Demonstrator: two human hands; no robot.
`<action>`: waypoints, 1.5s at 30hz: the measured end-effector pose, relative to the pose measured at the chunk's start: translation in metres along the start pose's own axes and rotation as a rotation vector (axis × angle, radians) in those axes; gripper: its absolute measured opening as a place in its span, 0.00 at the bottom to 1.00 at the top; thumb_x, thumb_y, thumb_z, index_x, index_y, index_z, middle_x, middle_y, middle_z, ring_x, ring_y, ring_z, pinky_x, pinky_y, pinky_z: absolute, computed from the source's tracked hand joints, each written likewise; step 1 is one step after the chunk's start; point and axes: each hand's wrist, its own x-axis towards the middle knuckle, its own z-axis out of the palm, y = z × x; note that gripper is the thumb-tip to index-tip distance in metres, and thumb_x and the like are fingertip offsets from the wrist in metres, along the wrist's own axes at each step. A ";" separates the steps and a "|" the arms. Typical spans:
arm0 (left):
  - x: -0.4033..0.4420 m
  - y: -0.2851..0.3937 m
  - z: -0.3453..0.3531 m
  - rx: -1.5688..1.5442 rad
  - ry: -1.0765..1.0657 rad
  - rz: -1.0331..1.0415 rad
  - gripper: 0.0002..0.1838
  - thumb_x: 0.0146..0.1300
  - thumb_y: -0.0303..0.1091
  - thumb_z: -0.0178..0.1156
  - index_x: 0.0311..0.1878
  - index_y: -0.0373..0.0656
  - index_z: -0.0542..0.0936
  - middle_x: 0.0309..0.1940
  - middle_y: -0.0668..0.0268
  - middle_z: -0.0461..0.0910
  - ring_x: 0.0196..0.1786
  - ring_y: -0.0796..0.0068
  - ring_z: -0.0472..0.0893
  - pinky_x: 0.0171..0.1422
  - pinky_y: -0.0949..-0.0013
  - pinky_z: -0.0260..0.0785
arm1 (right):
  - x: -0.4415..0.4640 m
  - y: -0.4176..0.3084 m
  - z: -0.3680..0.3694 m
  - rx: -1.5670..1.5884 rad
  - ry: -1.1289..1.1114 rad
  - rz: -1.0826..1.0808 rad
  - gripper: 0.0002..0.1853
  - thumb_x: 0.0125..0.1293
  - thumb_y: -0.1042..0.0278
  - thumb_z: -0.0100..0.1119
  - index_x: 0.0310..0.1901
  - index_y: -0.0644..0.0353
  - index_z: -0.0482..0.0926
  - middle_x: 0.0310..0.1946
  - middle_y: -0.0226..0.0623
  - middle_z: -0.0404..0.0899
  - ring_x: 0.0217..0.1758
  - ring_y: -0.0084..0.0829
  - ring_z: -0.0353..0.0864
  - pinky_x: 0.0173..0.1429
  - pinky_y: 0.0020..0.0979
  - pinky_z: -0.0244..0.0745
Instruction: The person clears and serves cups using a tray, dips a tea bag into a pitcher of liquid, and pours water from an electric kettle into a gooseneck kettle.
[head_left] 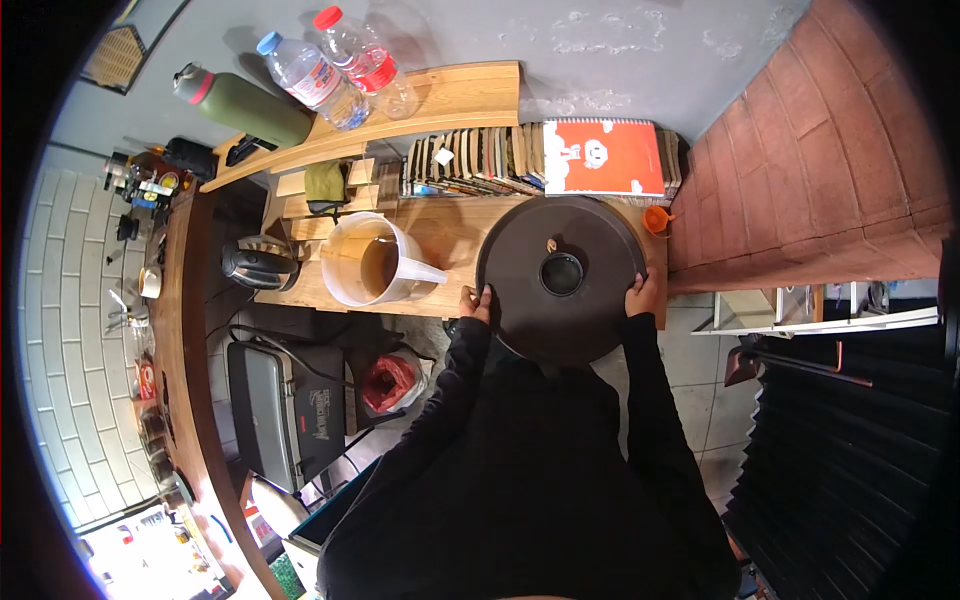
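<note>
A large round dark brown tray (540, 325) is held level in front of me at the wooden table's near edge. My left hand (478, 303) is closed on its left rim and my right hand (641, 295) on its right rim. Near the tray's middle stands a small dark cup (562, 274); what it holds is hard to make out. Just behind the cup lies a tiny brown object (552, 245) of unclear kind. Left of the tray, a translucent plastic pitcher (345, 262) contains some brownish liquid, its handle pointing toward my left hand.
Behind the tray are a row of books (475, 160) and a red spiral notebook (622, 165). A small orange cup (657, 220) sits to the right, by the brick wall (780, 170). An electric kettle (260, 263) stands left; bottles (375, 70) occupy the shelf.
</note>
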 end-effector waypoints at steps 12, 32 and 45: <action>-0.008 0.088 0.019 0.137 -0.172 0.178 0.17 0.63 0.42 0.59 0.42 0.35 0.78 0.33 0.66 0.80 0.36 0.79 0.77 0.43 0.72 0.70 | -0.052 -0.048 -0.064 0.042 0.148 0.088 0.09 0.63 0.75 0.49 0.44 0.67 0.67 0.39 0.56 0.72 0.44 0.57 0.71 0.47 0.44 0.66; -0.019 0.102 0.056 0.426 -0.860 0.241 0.20 0.61 0.41 0.61 0.49 0.34 0.77 0.40 0.62 0.81 0.42 0.73 0.79 0.49 0.70 0.69 | -0.237 -0.067 -0.117 0.022 0.596 0.526 0.13 0.67 0.67 0.50 0.46 0.68 0.67 0.35 0.62 0.75 0.45 0.63 0.73 0.44 0.47 0.69; -0.157 0.102 0.195 0.716 -1.332 0.398 0.28 0.60 0.52 0.59 0.47 0.31 0.77 0.39 0.51 0.81 0.43 0.59 0.81 0.47 0.63 0.71 | -0.352 0.014 -0.148 -0.147 1.187 0.665 0.12 0.66 0.68 0.53 0.44 0.68 0.70 0.33 0.59 0.75 0.41 0.61 0.73 0.40 0.43 0.70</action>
